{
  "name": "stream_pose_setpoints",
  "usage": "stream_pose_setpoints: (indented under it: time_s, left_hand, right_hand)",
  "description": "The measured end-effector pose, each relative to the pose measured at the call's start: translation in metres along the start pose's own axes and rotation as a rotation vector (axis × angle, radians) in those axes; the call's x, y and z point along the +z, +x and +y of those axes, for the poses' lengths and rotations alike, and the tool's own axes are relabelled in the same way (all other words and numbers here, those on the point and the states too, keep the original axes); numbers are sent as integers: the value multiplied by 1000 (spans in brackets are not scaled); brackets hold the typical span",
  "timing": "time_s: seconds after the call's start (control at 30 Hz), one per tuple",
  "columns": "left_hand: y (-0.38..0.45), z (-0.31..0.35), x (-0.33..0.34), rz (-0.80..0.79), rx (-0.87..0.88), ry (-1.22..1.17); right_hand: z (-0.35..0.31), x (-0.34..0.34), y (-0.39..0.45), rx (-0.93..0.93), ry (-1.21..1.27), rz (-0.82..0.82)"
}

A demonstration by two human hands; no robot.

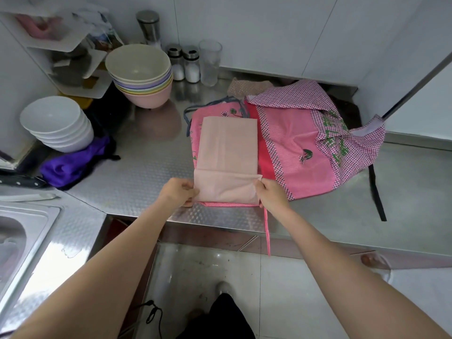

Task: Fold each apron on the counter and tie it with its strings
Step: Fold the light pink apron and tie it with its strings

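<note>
Both hands, left [179, 192] and right [271, 193], pinch the near corners of the pale apron [227, 152] lying at the counter's [146, 177] front edge; roll both corners away evenly, keeping the hanging string [267, 231] free for tying.

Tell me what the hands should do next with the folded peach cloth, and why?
Probably roll the near end forward again: both the left hand and right hand pinch the near corners of the long folded peach apron, and its thin pink string dangles untied off the steel counter.
</note>
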State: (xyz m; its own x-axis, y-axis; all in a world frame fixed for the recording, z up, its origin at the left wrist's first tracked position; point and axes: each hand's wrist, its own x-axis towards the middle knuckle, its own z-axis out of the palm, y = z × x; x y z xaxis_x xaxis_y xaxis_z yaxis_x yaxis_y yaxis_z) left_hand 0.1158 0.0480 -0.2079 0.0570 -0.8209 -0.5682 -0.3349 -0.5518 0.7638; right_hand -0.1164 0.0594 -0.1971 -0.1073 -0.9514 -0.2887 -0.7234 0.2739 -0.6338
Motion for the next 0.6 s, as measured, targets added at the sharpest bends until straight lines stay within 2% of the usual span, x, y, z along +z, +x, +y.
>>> stream_pose_setpoints:
  time_s: [0.2, 0.4, 0.47, 0.53, 0.57, 0.6]
  left_hand:
    - [-7, 0, 1, -7, -75, -84]
    - [-9, 3, -2, -2, -69, 46]
    - [-8, 2, 0, 150, 95, 458]
    - [-6, 2, 6, 365, 511, 810]
    - [-5, 4, 11, 366, 700, 881]
    - [-2, 5, 17, 270, 824, 964]
  right_hand:
    - [-8, 17, 1, 95, -228, 78]
    - [-18, 19, 7, 135, -372, 87]
    - [-21, 19, 6, 140, -403, 82]
    - [-24, 18, 7, 157, -428, 67]
    - [-25, 18, 7, 167, -432, 65]
    - [-26, 17, 8, 181, -427, 63]
